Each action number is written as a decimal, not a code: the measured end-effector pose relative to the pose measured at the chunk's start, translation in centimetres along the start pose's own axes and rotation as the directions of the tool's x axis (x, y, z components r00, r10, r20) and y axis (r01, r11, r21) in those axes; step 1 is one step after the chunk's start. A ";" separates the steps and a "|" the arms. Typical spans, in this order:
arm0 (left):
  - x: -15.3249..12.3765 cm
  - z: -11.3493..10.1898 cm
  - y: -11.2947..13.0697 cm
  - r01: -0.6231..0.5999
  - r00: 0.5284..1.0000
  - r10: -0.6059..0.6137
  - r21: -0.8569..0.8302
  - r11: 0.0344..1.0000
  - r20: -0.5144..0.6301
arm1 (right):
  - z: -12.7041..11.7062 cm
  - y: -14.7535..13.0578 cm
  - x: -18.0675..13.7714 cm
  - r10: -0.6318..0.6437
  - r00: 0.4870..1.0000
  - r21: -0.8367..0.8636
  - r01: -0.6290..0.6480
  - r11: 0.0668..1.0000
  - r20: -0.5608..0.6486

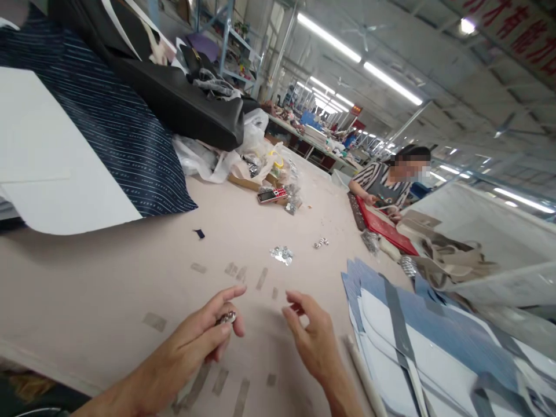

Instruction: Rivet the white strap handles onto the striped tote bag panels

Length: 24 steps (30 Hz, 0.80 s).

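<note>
My left hand (pixel 212 327) is over the near part of the table, its fingers curled around a few small shiny metal pieces (pixel 228 317). Their exact kind is too small to make out. To its right, my right hand (pixel 310 330) hovers with thumb and fingers bent and apart, and nothing shows between them. Beyond both hands lies a small pile of flat silver metal pieces (pixel 282 255). A little farther right sits a group of round shiny metal pieces (pixel 321 243).
Blue-and-white panels with grey straps (pixel 391 324) are stacked on the right. Dark striped fabric (pixel 125 133) and a white board (pixel 56 168) cover the left. A red phone (pixel 272 195) lies by plastic bags. Across the table, a person (pixel 391 179) handles a red piece (pixel 386 229).
</note>
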State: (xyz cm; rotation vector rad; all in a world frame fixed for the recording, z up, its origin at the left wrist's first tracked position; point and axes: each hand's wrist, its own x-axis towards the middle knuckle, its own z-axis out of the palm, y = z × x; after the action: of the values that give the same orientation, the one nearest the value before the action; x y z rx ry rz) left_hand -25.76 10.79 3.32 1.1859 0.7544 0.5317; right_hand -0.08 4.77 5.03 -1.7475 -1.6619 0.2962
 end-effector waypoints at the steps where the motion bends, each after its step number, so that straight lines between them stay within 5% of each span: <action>1: 0.0 -0.1 0.0 0.005 1.000 -0.005 -0.031 0.999 0.006 | 1.1 -1.7 0.2 -0.029 0.999 0.084 0.027 0.996 0.016; 5: -0.1 -0.5 0.2 -0.009 1.000 0.010 -0.119 0.993 0.011 | 3.4 -6.2 0.7 -0.152 0.988 0.334 0.130 0.934 0.039; 10: -0.3 -0.7 1.0 -0.009 0.998 0.006 -0.045 0.999 -0.057 | 3.8 -8.0 1.8 -0.315 0.939 0.458 0.222 0.860 0.136; 19: 0.3 -0.5 0.9 -0.057 0.986 0.094 0.252 0.966 -0.137 | 5.2 -5.5 2.4 -0.364 0.905 0.503 0.214 0.837 0.221; 24: 0.7 -1.5 0.5 -0.044 0.998 0.022 0.412 0.910 0.058 | 4.9 -4.2 3.0 -0.372 0.875 0.555 0.150 0.818 0.311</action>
State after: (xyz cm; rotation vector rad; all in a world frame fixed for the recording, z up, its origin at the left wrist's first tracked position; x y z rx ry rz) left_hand -26.44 12.42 3.37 1.6024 0.8279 0.3745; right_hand -5.90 8.87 4.94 -1.0707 -1.8650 0.9373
